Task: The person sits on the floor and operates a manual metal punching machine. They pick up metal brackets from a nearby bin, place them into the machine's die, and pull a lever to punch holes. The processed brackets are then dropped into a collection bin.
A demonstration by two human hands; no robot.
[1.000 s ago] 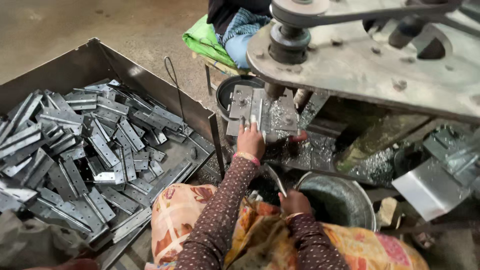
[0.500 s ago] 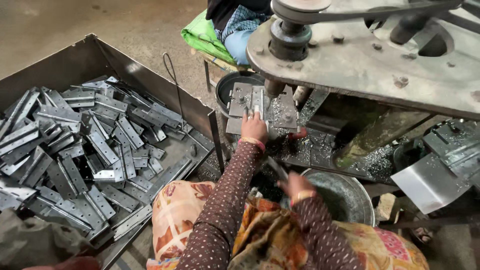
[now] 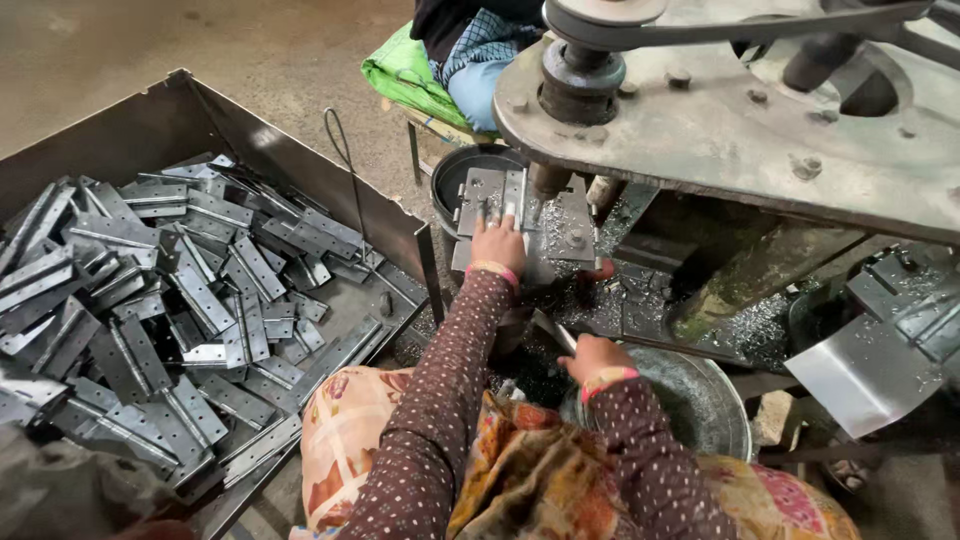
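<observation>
A worker's left hand (image 3: 497, 243) is pressing flat, fingers extended, on a metal plate (image 3: 487, 196) under the press (image 3: 740, 110), while the right hand (image 3: 590, 354) is gripping a thin metal strip (image 3: 553, 330) above a round steel basin (image 3: 690, 395). Beside them, an open metal bin (image 3: 180, 120) is sitting heaped with grey hinge plates (image 3: 190, 290), its near corner crowding the left forearm.

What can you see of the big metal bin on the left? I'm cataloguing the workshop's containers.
The bin is a large open box of dark, dull sheet metal with low straight walls and a worn, scratched look. It sits on the floor left of the press. It holds a loose heap of flat grey hinge plates. A patterned cloth lies against its near corner.
</observation>
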